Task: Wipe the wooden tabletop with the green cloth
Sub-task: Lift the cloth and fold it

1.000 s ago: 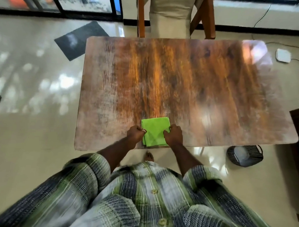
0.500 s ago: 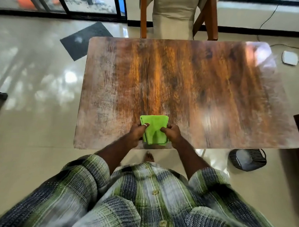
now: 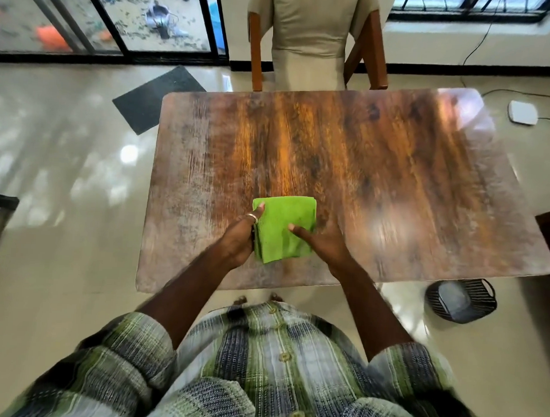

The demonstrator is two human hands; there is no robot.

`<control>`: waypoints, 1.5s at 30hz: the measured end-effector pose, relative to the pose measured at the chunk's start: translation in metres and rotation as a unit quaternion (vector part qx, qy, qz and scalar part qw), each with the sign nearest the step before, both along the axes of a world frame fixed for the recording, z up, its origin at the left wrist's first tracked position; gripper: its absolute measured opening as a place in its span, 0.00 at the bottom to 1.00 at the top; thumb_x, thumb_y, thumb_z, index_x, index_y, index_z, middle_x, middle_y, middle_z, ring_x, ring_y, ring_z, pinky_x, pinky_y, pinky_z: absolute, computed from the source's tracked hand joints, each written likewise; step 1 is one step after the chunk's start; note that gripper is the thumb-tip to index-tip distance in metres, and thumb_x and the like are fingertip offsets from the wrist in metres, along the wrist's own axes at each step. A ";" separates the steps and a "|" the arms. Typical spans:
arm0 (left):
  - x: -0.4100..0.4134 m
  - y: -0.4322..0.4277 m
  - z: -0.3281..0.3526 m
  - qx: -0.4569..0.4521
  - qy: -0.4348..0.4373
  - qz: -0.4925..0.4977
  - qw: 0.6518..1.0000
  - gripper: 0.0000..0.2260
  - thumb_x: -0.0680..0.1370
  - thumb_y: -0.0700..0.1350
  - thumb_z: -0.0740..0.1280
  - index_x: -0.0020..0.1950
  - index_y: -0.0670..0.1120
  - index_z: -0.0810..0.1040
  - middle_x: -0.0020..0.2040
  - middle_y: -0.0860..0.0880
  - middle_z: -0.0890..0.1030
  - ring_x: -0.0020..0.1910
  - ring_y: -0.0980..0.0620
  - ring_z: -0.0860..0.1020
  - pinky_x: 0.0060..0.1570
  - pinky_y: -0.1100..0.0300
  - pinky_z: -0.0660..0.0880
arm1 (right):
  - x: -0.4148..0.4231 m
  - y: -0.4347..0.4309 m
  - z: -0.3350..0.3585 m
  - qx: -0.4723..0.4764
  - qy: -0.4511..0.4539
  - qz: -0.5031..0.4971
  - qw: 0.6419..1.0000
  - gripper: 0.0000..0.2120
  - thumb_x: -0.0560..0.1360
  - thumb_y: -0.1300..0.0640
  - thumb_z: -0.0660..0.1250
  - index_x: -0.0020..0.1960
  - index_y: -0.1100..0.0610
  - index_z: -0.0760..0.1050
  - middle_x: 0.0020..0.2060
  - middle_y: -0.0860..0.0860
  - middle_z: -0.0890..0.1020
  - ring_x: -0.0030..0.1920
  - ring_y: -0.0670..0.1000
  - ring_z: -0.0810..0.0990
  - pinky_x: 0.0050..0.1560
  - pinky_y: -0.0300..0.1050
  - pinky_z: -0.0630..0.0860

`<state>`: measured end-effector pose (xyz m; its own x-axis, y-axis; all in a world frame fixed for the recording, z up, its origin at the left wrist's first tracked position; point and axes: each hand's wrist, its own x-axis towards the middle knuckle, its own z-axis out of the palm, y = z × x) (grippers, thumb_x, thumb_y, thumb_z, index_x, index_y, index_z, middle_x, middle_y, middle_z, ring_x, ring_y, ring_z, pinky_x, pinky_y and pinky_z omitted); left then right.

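The green cloth, folded into a thick rectangle, sits just below the middle of the frame, over the near part of the wooden tabletop. Whether it lies flat on the wood or is raised slightly off it cannot be told. The left hand grasps its left edge, a ringed digit laid over the top near the upper left corner and the other fingers tucked out of sight. The right hand pinches the right side, thumb on top of the fabric, the remaining fingers hidden behind the fold. Both forearms run down to the sleeves of a green and blue plaid shirt that fills the bottom of the frame. The tabletop shows streaked grain and a pale glare toward its upper right corner. Beyond its far edge, at top centre, stands a wooden chair with a beige cushioned back. On the glossy floor lie a dark mat to the upper left, a white device with a cable at the upper right, and — lower right, just off the table's near corner — a black slatted object.
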<state>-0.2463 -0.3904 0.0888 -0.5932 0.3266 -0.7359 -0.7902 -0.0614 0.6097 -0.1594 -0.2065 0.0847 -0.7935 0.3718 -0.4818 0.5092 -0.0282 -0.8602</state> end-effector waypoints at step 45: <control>-0.013 -0.050 0.124 0.127 0.170 -0.384 0.899 0.12 0.79 0.39 0.67 0.61 0.47 0.80 0.58 0.52 0.86 0.59 0.52 0.84 0.56 0.60 0.80 | -0.085 0.017 0.115 0.000 -0.026 0.301 0.953 0.27 0.74 0.42 0.76 0.63 0.61 0.79 0.53 0.57 0.83 0.51 0.56 0.80 0.50 0.50 0.80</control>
<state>-0.2596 -0.4401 0.2126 -0.2972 0.8677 -0.3985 -0.4303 0.2508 0.8671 -0.2442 -0.1893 0.2000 -0.8381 -0.1427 -0.5265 0.4753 0.2826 -0.8332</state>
